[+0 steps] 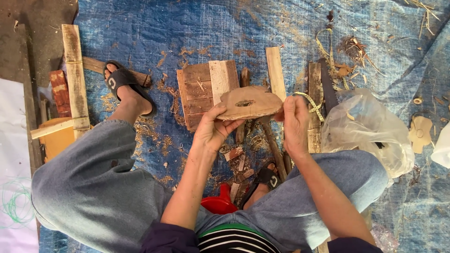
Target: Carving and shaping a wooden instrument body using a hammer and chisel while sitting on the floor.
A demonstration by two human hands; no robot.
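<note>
Striped cloth at the near edge (234, 239) is showing just below the camera, with denim-clad knees (93, 187) spreading to left and right and a red plastic object (219, 204) sitting between them. Both forearms are reaching away from the body toward a flat, rounded wooden piece (248, 103) with a slot-shaped hole near its middle. It is being held up in the air, above the blue tarpaulin (154, 28), in the centre of the scene. The left hand (213, 129) is gripping its left edge, fingers curled underneath and thumb lying on top. The right hand (295, 119) is clamping its right edge, fingers closed together on the wood.

Beyond the piece, a small block of nailed planks (201, 91) is lying on the tarpaulin, with a pale wooden slat (275, 70) just to its right. A handsaw (326, 86) and a yellow measuring tape (313, 104) are lying further right, beside a clear plastic bag (370, 126). A sandalled foot (124, 89) is resting at far left, another (265, 180) nearer, among sawdust and offcuts.
</note>
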